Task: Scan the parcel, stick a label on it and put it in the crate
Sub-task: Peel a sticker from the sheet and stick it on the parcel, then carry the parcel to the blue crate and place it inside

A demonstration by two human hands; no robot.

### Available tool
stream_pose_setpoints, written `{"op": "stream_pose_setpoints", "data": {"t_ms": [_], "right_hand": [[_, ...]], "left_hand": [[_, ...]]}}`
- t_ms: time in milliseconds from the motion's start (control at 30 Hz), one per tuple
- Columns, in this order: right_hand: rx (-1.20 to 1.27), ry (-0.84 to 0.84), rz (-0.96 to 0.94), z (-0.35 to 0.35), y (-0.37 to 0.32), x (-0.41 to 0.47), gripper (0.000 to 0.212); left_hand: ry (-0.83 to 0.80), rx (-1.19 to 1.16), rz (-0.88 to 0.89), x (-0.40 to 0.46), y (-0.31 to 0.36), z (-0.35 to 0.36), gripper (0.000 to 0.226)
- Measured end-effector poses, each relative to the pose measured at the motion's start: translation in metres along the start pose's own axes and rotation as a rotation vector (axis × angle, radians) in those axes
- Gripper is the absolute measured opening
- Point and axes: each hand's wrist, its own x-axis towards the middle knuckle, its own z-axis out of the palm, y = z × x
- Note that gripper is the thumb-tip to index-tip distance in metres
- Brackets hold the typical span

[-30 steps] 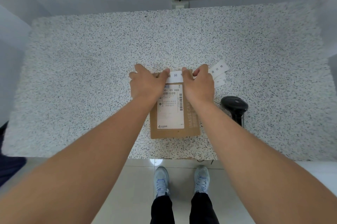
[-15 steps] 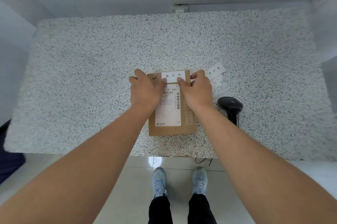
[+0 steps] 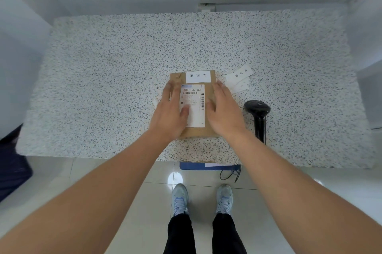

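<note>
- Left hand [image 3: 170, 110]: fingers spread and flat, laid over the left edge of the parcel, thumb resting on the shipping label; grips nothing.
- Right hand [image 3: 223, 109]: fingers extended and flat, laid along the parcel's right edge; grips nothing.
- Parcel [image 3: 209, 90]: flat brown cardboard mailer, lying near the front middle of the table, between the two hands.
- Shipping label [image 3: 196, 105]: white, printed with barcodes, on the parcel's face.
- Label [image 3: 198, 76]: small white strip with black characters, lying flat across the parcel's far edge.
- Spare labels [image 3: 238, 78]: a few white strips, fanned on the table just right of the parcel.
- Scanner [image 3: 258, 116]: black handheld unit, lying on the table right of the right hand, apart from it.
- Table [image 3: 107, 80]: speckled stone top.
- Crate [image 3: 198, 165]: blue edge showing below the table's front edge.
</note>
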Motion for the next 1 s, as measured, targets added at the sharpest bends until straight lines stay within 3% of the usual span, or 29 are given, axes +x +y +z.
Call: {"op": "stream_pose_setpoints", "data": {"t_ms": [567, 800, 1000], "right_hand": [[-0.14, -0.201, -0.113, 0.017, 0.019, -0.051, 0.069], [-0.02, -0.212, -0.094, 0.019, 0.011, -0.053, 0.075], [-0.067, -0.161, -0.118, 0.004, -0.009, -0.058, 0.077]], "left_hand": [[-0.127, 0.018, 0.174, -0.042, -0.012, 0.019, 0.071], [-0.175, -0.04, 0.19, -0.039, -0.019, 0.026, 0.071], [-0.149, -0.059, 0.234, -0.038, -0.013, 0.005, 0.071]]}}
